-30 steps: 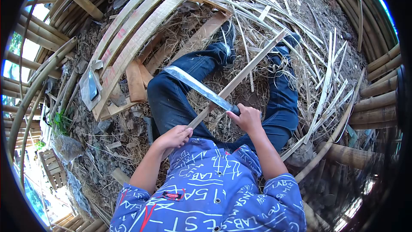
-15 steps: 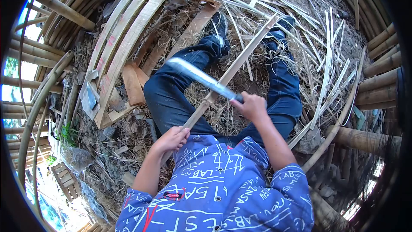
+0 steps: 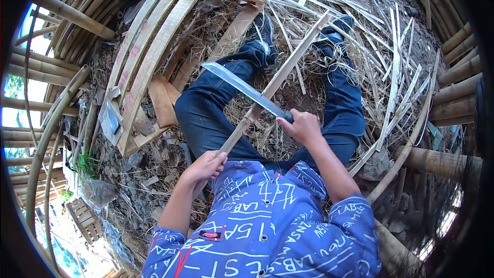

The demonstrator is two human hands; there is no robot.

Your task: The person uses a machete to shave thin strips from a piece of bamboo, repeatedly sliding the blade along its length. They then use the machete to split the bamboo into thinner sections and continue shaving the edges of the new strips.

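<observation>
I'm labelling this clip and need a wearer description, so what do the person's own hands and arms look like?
The left hand and right hand are bare, with no gloves, watch or bracelet showing. The left sleeve and right sleeve are short and blue, printed with white, handwriting-style lettering and lines.

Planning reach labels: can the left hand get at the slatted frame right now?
Probably not: the left hand grips the long strip. Once free, it likely has a clear way past the left knee to the slatted frame.
</observation>
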